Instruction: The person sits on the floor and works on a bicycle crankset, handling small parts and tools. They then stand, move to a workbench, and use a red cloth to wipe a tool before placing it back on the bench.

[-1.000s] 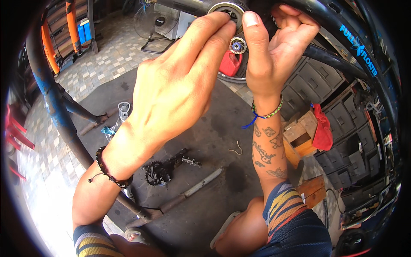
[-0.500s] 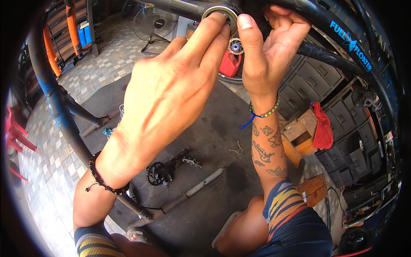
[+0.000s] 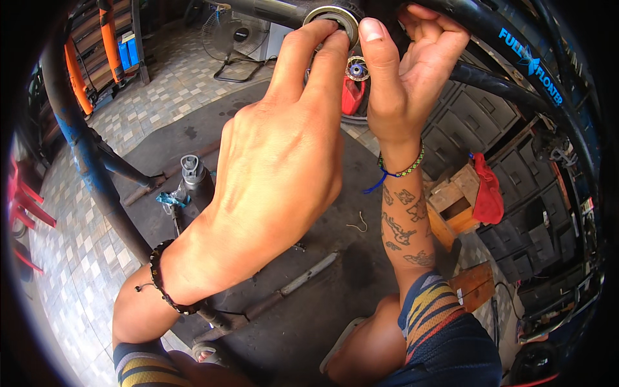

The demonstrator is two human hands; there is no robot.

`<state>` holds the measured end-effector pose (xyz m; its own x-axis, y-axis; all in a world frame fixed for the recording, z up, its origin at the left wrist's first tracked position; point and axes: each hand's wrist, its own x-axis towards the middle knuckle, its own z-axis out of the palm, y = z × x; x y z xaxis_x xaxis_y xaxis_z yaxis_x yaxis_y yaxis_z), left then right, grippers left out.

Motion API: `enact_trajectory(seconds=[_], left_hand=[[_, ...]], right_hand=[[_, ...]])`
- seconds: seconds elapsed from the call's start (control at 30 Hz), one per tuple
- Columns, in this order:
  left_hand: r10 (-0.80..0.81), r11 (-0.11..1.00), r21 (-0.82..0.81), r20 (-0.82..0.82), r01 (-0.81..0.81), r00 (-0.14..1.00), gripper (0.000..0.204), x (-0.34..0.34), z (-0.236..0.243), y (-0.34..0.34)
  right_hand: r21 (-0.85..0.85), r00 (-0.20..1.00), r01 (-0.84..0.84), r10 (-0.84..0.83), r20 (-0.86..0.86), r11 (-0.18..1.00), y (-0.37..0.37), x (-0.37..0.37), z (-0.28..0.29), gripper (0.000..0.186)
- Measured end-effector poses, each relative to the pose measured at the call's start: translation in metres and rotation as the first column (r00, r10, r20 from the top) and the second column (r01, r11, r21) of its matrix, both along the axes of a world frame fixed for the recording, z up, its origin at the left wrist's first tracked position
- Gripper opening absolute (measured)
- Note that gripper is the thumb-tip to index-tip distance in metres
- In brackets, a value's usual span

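Note:
A black bicycle frame (image 3: 496, 87) crosses the top of the view, with a round metal-rimmed bottom bracket shell (image 3: 351, 22) facing me. My left hand (image 3: 277, 148) reaches up to it, its index and middle fingers stretched and slightly apart, tips at the shell's opening. The other left fingers are hidden below the hand. My right hand (image 3: 412, 84) is curled about the frame to the right of the shell. Its thumb lies along the shell's edge while the fingers bend around a dark part of the frame.
A blue-worn metal stand (image 3: 84, 145) rises on the left, its base bar (image 3: 290, 287) on the dark mat. Beside the stand is a grey canister (image 3: 193, 174). A fan (image 3: 235, 39), a red container (image 3: 353, 97), dark drawers (image 3: 477, 109) and a wooden box (image 3: 451, 197) stand around.
My left hand has shifted right and turned, its two fingers spreading apart at the shell. It now covers the crankset on the mat, and the canister is uncovered. My right hand barely moves.

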<state>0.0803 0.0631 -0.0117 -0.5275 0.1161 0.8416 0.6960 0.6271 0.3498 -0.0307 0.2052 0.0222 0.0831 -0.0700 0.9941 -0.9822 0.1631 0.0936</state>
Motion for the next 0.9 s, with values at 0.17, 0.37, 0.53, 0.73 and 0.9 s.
enact_trajectory(seconds=[0.17,0.37,0.53,0.73,0.9], left_hand=[[-0.023,0.997,0.081,0.010,0.022,1.000,0.067,0.001,0.003,0.007],[-0.054,0.982,0.184,0.051,0.044,0.997,0.067,0.003,0.003,0.016],[-0.076,0.977,0.202,0.028,0.068,0.997,0.068,0.001,0.001,0.021],[-0.098,0.974,0.209,0.030,0.090,0.995,0.074,0.001,-0.003,0.021],[-0.303,0.890,0.390,0.117,0.237,0.946,0.076,0.015,0.010,0.018]], right_hand=[[0.002,0.999,-0.043,0.043,-0.011,0.999,0.002,-0.005,0.003,0.051],[-0.004,1.000,0.012,-0.012,-0.024,1.000,-0.002,-0.001,0.001,0.053],[-0.021,1.000,-0.012,0.013,0.019,1.000,0.000,-0.001,0.003,0.054],[0.010,1.000,-0.024,0.024,-0.012,1.000,0.003,-0.004,0.005,0.053],[-0.009,0.998,-0.058,0.058,-0.010,0.998,0.000,-0.004,0.004,0.054]])
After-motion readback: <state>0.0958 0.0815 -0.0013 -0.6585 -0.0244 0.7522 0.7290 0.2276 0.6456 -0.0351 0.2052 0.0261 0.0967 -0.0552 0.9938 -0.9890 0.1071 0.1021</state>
